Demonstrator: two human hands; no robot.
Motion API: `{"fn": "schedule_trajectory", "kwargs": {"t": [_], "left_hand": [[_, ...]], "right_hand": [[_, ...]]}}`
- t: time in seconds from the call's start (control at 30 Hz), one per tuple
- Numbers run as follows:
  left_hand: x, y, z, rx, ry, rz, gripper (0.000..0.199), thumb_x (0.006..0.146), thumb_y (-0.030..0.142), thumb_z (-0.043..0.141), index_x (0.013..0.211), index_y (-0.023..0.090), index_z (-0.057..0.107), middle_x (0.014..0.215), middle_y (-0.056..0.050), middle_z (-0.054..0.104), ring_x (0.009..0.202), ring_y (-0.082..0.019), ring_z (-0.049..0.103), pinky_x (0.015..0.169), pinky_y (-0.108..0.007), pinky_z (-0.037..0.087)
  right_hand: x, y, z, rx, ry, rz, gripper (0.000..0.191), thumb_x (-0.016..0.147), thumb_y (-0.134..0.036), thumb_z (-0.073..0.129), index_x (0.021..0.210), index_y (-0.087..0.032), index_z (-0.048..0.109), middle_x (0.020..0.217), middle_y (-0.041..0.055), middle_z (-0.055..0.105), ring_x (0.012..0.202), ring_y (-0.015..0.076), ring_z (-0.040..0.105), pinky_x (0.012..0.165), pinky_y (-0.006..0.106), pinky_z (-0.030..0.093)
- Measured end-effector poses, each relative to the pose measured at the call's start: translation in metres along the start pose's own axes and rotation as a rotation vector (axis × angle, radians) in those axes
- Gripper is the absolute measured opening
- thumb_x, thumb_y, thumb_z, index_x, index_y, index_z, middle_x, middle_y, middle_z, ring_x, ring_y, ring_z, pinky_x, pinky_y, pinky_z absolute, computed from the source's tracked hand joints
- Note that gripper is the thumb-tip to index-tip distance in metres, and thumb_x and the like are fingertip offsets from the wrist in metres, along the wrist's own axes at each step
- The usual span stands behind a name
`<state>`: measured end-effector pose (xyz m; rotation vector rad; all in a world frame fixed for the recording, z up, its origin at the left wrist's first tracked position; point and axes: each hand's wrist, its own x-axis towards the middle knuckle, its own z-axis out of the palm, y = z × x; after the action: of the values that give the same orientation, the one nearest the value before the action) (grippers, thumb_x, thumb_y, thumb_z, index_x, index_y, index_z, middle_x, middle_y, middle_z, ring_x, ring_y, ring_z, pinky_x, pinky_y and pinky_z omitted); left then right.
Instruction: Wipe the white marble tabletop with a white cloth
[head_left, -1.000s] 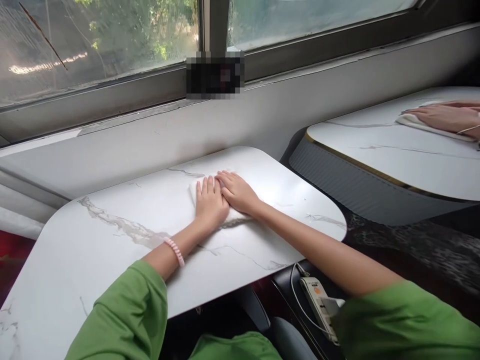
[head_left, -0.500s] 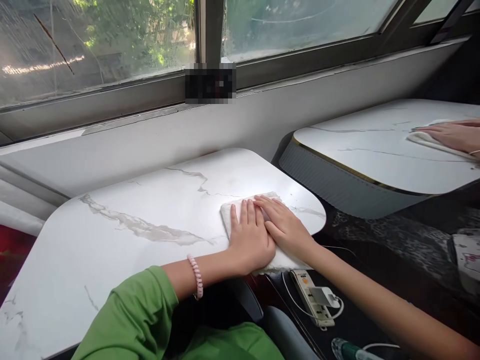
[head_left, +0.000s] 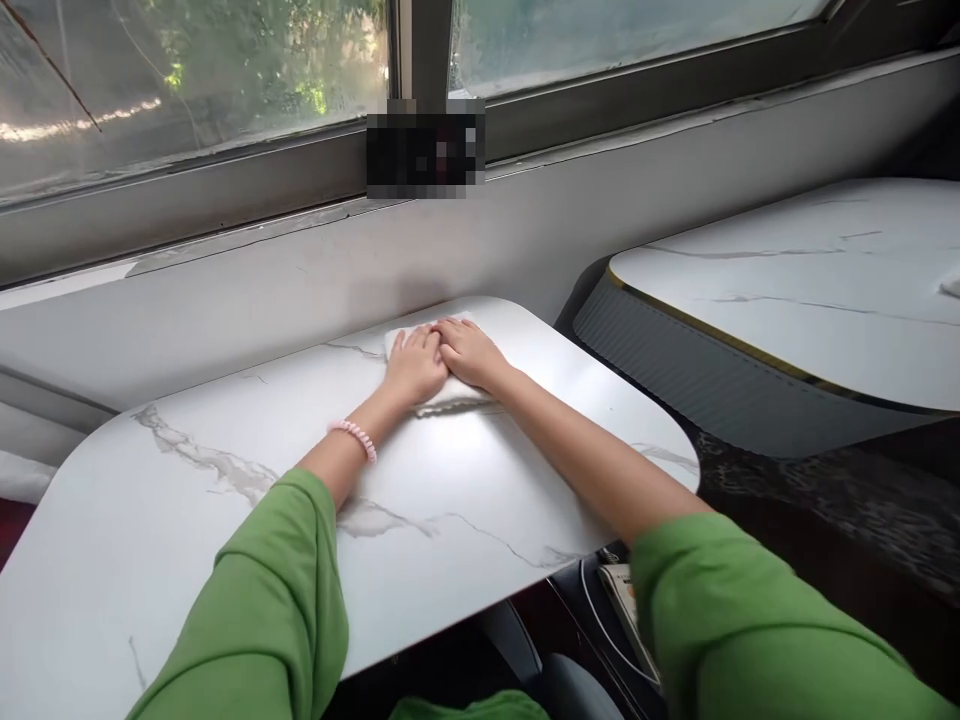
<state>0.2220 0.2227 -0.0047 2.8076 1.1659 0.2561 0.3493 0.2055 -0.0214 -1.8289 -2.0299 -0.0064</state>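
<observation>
A folded white cloth [head_left: 457, 392] lies on the white marble-patterned table [head_left: 247, 560], close to its far edge by the wall. My left hand [head_left: 416, 366] rests flat on the cloth, its fingers stretched forward, with a pink coiled band on the wrist. Beside it and touching it, my right hand [head_left: 471, 352] presses on the same cloth, palm down, fingers extended to the left. Neither hand is wrapped round the cloth. Part of the cloth is hidden under both hands.
Behind the table run a low wall [head_left: 300, 285] and window frames. A second marble-patterned table [head_left: 787, 290] stands at the right, with part of a white cloth [head_left: 951, 287] at the picture's edge. A power strip [head_left: 626, 600] shows below the near table.
Both my hands and the cloth have moved from the table's near right edge to its far edge. The other person's hands at the right have left the view.
</observation>
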Motion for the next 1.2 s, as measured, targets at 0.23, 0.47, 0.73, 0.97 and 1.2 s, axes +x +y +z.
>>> {"fn": "schedule_trajectory", "kwargs": {"t": [0.23,0.47,0.73,0.97,1.2], "left_hand": [[0.038,-0.027,0.007,0.035,0.119,-0.078,0.043,0.094,0.025,0.03,0.133,0.015,0.046,0.144,-0.009,0.046,0.134,-0.02,0.037,0.117,-0.043,0.017],[0.024,-0.006,0.009,0.06,0.12,-0.094,0.048,0.094,0.025,0.029,0.138,0.012,0.042,0.147,-0.009,0.042,0.137,-0.02,0.034,0.118,-0.042,0.015],[-0.045,0.092,0.017,0.03,0.037,-0.071,0.056,0.095,0.03,0.025,0.145,0.004,0.03,0.153,-0.016,0.03,0.143,-0.028,0.022,0.118,-0.049,0.008],[-0.076,0.177,0.023,-0.052,-0.007,0.116,0.062,0.094,0.037,0.025,0.146,0.003,0.027,0.155,-0.015,0.025,0.146,-0.029,0.005,0.118,-0.054,0.004],[-0.062,0.183,0.022,-0.095,-0.034,0.142,0.063,0.095,0.034,0.024,0.146,-0.002,0.024,0.154,-0.019,0.024,0.144,-0.033,0.013,0.118,-0.055,0.006]], "right_hand": [[0.052,0.016,0.011,0.105,0.05,-0.073,0.043,0.08,-0.012,0.034,0.115,-0.01,0.059,0.122,0.0146,0.063,0.11,0.027,0.054,0.099,0.042,0.036],[0.027,0.022,0.008,0.069,0.032,-0.083,0.051,0.084,-0.017,0.031,0.129,-0.006,0.052,0.136,0.0149,0.054,0.129,0.0265,0.045,0.109,0.045,0.029],[-0.091,0.035,-0.029,0.056,-0.008,-0.133,0.053,0.089,-0.023,0.028,0.137,-0.01,0.046,0.144,0.0138,0.047,0.136,0.0248,0.039,0.112,0.049,0.029],[-0.201,0.078,-0.058,0.054,0.086,-0.063,0.05,0.092,-0.027,0.029,0.14,-0.02,0.042,0.144,0.0099,0.048,0.134,0.0244,0.041,0.113,0.05,0.031],[-0.196,0.085,-0.066,0.006,0.058,0.03,0.052,0.087,-0.024,0.031,0.136,-0.021,0.046,0.139,0.0084,0.053,0.131,0.0247,0.046,0.111,0.049,0.033]]}}
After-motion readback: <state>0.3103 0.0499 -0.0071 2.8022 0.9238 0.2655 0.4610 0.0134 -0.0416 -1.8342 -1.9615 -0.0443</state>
